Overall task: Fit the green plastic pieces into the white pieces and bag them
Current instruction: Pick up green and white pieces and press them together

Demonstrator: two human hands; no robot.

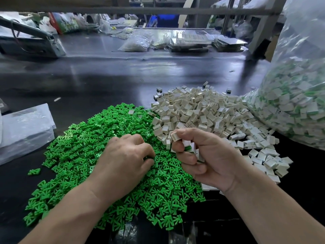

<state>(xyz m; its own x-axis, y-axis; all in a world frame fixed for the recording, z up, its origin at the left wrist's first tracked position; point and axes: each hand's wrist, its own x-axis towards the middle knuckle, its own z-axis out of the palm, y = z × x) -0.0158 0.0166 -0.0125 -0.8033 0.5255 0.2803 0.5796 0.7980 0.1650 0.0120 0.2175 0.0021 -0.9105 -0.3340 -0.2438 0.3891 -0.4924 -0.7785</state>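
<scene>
Green plastic pieces (79,147): big loose heap on the dark tabletop (105,76), front-left of the person. White pieces (202,111) are heaped just right of it, and the two heaps touch along a seam. The white ones spill toward the near right. One lone white piece (131,111) sits on top of the green heap at its far side. One stray green piece (34,171) lies just off the heap's left edge.

Left hand (125,161): palm down on the green heap, fingers curled, tips dug into the green plastic pieces. Grip looks closed on one at the fingertips, mostly hidden under the fingers.

Right hand (207,155): held over the seam between the heaps, palm turned left. Grip clenched round a handful of white pieces. Thumb and forefinger pinch one at the top, and more are packed in the palm under the curled fingers. A bit of green shows inside one of the held ones.

Large clear bag (299,103) stands at far right against the white heap, bulging with white pieces that show green in them. Flat clear bags (24,127) lie on the left, apart from the green heap. Far side of the tabletop: more bags and trays (190,41), too blurry to tell further.
</scene>
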